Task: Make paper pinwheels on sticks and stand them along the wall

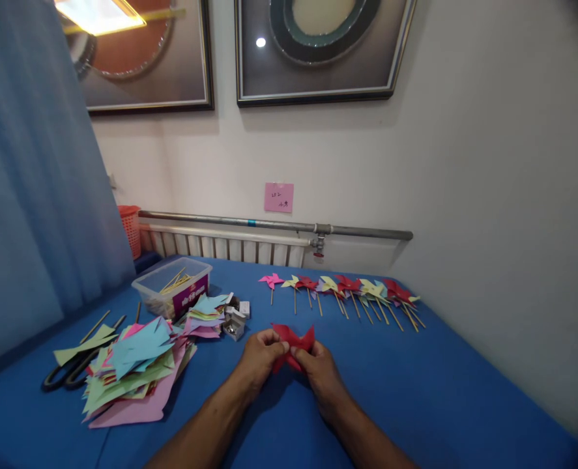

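Observation:
A red paper pinwheel (pixel 293 335) with folded blades is held between both hands, a little above the blue tabletop. My left hand (pixel 263 352) pinches its left side, thumb on the front near the middle. On the right side my right hand (pixel 318 365) grips the paper the same way, its thumb close to the other. No stick shows on this pinwheel, and the fingers behind the paper are hidden. Beyond my hands, to the right, finished-looking pinwheels on sticks (pixel 348 284) lie in a row, in red, yellow and pink.
Cut coloured paper (pixel 142 348) is piled at the left, with black-handled scissors (pixel 76 371) beside it. Behind stand a clear plastic tub (pixel 171 270) of sticks and small boxes (pixel 234 322) of shiny bits. A blue curtain (pixel 39 163) hangs at the left; a wall borders the right.

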`<state>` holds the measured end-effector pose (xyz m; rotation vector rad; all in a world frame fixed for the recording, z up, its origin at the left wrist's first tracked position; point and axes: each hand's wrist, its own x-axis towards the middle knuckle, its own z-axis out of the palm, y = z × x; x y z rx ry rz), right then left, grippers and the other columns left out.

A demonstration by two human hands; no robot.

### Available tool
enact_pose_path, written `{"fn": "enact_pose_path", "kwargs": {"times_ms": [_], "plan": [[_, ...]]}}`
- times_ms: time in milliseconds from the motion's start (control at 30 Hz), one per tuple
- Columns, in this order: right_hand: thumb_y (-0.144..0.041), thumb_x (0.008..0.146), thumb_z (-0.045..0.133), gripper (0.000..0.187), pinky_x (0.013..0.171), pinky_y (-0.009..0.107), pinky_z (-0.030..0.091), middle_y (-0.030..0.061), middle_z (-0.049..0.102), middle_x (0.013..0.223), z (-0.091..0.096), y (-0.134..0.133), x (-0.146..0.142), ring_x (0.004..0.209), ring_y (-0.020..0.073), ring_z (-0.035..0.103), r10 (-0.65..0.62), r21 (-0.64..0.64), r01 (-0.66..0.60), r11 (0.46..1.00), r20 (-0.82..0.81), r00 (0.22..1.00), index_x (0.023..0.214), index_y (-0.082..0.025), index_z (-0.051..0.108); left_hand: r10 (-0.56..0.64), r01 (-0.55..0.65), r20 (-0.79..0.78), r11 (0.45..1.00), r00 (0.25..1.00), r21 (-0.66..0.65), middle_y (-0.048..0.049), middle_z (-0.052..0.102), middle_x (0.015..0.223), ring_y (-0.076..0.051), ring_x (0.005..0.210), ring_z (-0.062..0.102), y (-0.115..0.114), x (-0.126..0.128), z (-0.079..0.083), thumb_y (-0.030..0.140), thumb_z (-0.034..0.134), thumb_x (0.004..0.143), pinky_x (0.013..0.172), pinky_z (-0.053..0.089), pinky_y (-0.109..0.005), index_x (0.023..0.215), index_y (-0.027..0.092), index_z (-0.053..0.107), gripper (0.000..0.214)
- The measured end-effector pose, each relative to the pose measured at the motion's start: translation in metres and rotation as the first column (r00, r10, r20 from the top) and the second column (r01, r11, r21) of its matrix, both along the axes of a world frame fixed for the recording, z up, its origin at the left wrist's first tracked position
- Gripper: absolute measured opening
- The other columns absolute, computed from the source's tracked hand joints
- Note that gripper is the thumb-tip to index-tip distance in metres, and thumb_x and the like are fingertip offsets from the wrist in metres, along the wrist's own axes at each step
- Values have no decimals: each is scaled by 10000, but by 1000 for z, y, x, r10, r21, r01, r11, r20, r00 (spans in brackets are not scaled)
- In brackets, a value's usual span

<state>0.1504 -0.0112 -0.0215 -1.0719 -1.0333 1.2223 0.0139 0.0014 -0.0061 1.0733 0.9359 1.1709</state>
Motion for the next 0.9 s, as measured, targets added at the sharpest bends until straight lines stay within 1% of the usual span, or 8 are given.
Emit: {"fn": "enact_pose_path", "kwargs": {"times_ms": [267, 533, 600, 667, 733, 767, 833, 900], "plan": [[-358, 667, 760, 336, 682, 318, 529, 47, 757, 787, -7, 6, 4, 696, 211, 682, -7, 8, 8, 1000, -56, 998, 929, -153, 718, -1, 2, 45, 1000, 999, -29, 62, 451, 484, -71, 455, 368, -1, -6, 7, 422, 727, 621, 499, 274, -227, 605, 169, 546, 311], [-362, 639, 743, 279, 608, 279, 471, -4, 680, 653, -6, 12, 10, 595, 161, 597, -95, -30, 95, 995, -8, 995, 827, -161, 698, 1, -3, -269, 1000, 963, -8, 43, 494, 456, -90, 420, 379, 10, -2, -9, 325, 651, 685, 476, 240, -229, 614, 178, 569, 182], [-354, 648, 735, 280, 618, 278, 469, -10, 678, 659, -6, 12, 10, 603, 156, 594, -82, -22, 81, 996, -8, 997, 844, -157, 699, 74, -49, -376, 996, 924, 76, 35, 508, 486, -106, 455, 410, 11, -9, -7, 297, 597, 745, 503, 269, -232, 634, 180, 583, 162], [-348, 651, 738, 276, 620, 276, 468, -9, 685, 680, -7, 12, 10, 608, 151, 593, -82, -18, 82, 997, -17, 996, 846, -157, 702, 288, -146, -536, 945, 793, 292, 3, 578, 588, -132, 564, 496, 13, -25, 0, 259, 547, 806, 572, 318, -237, 681, 178, 616, 164], [-345, 655, 743, 267, 615, 275, 471, -6, 692, 695, -7, 12, 11, 604, 146, 591, -87, -21, 86, 996, -29, 996, 840, -157, 706, 518, -199, -677, 847, 523, 494, -42, 652, 732, -172, 707, 572, 14, -45, 10, 255, 507, 868, 653, 342, -259, 767, 183, 659, 196], [-346, 657, 746, 263, 611, 276, 473, -4, 692, 694, -8, 12, 11, 599, 145, 589, -91, -25, 91, 996, -32, 995, 834, -156, 706, 559, -203, -732, 827, 389, 524, -72, 680, 810, -197, 765, 598, 14, -54, 14, 246, 485, 889, 675, 346, -276, 813, 183, 680, 219], [-354, 658, 750, 269, 608, 282, 478, -3, 689, 691, -9, 13, 12, 599, 148, 589, -97, -23, 96, 995, -40, 994, 835, -156, 703, 528, -164, -821, 849, 218, 503, -126, 708, 951, -247, 878, 634, 15, -70, 21, 216, 438, 918, 713, 360, -304, 932, 185, 716, 280], [-367, 654, 754, 280, 601, 285, 476, -5, 680, 685, -10, 14, 14, 600, 154, 590, -98, -22, 97, 995, -44, 994, 835, -162, 693, 423, -102, -900, 905, 108, 413, -158, 710, 1022, -280, 937, 651, 16, -78, 22, 174, 393, 927, 736, 377, -325, 1023, 194, 730, 350]]}}
